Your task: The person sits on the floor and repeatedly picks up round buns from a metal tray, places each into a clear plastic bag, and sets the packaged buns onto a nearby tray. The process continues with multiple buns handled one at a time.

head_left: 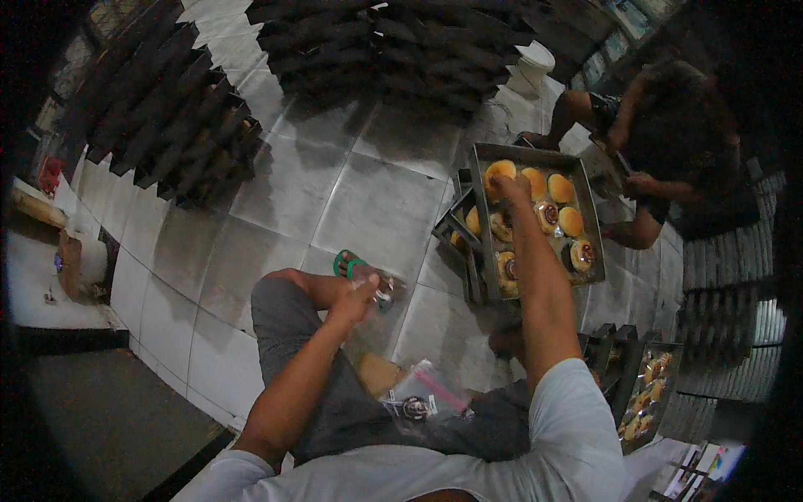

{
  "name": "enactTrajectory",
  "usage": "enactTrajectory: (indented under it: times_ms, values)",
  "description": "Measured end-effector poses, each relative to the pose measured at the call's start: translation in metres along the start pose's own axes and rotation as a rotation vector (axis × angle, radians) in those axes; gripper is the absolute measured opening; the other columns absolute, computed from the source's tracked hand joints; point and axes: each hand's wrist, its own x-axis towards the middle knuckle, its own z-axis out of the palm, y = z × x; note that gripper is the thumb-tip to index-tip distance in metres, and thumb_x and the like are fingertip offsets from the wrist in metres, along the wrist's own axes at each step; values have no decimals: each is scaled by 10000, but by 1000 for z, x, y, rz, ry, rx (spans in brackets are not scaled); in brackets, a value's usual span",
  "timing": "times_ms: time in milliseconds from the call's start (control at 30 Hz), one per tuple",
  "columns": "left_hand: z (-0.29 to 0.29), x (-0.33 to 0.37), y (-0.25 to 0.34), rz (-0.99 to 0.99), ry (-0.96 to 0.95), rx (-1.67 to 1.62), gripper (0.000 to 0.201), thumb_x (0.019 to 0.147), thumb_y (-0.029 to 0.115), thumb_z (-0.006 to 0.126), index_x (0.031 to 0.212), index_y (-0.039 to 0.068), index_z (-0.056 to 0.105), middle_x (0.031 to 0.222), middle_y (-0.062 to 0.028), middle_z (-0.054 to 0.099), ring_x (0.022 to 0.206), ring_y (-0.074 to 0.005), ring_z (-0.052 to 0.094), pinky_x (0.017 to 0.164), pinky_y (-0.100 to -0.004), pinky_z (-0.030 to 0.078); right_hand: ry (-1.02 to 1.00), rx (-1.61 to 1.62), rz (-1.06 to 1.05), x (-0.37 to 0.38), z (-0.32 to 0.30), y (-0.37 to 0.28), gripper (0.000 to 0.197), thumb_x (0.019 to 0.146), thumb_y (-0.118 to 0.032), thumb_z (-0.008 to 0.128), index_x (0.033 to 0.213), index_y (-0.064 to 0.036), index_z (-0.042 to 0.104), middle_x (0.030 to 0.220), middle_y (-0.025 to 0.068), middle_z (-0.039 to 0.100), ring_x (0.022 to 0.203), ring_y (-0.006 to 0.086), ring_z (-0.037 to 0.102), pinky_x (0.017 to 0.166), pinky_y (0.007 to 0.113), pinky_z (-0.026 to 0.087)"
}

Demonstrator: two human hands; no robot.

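Note:
My left hand (360,301) is closed around a clear plastic bag (391,289) that hangs above my green sandal. With my right arm stretched forward, my right hand (514,192) grips a golden bun (499,170) in the far left corner of a dark metal tray (590,222). Its fingertips are partly hidden. Bare buns such as the round bun (560,189) share the tray with wrapped buns (580,254) whose clear bags carry dark round labels. A pile of printed clear bags (428,393) lies on my lap beside a tan flat piece (378,373).
Another person (677,142) sits beyond the tray at the right, hands on a flat object. Stacked dark trays (385,58) stand along the back and a further stack (167,125) at the left. Another tray of wrapped buns (646,389) is near my right elbow. A white bucket (532,67) stands behind.

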Motion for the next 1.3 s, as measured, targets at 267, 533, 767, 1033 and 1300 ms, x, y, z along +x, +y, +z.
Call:
enactTrajectory:
  times_ms: [267,533,767,1033,1300]
  values:
    - [7,-44,29,-168,-140,-1120,437,1006,543,668,1004,109,613,744,-19,596,612,-165,614,582,-349,589,-180,766,-448,-403,-81,-81,492,909,-282,820,1266,-14,613,1154,83,701,973,185,700,860,359,578]
    - [107,-162,66,428,34,-620,436,1046,520,626,1031,85,641,880,-25,669,717,-129,641,665,-263,561,-26,606,-504,-493,-100,-72,499,846,-208,870,1238,21,664,1054,137,759,904,231,758,852,360,601]
    - [122,-216,63,730,-246,-401,463,960,174,789,1320,-25,578,1271,-111,676,1108,-179,684,898,-279,572,-527,942,-274,-486,-146,-47,373,936,-158,786,1260,-11,673,1127,88,740,972,139,711,827,329,595]
    - [124,-233,40,513,-454,-70,775,894,155,841,1517,-31,420,1388,-168,618,1280,-270,620,1098,-419,519,-558,1438,20,-540,-169,-50,396,982,-168,717,1325,-1,615,1228,85,704,1124,207,699,959,363,572]
    - [132,-239,25,205,-562,-795,712,1004,759,441,1386,170,560,1300,-125,622,1183,-301,615,1033,-566,510,-171,147,-849,-564,-110,-33,730,1047,-351,548,1624,11,284,1650,275,302,1524,477,279,1202,649,216]
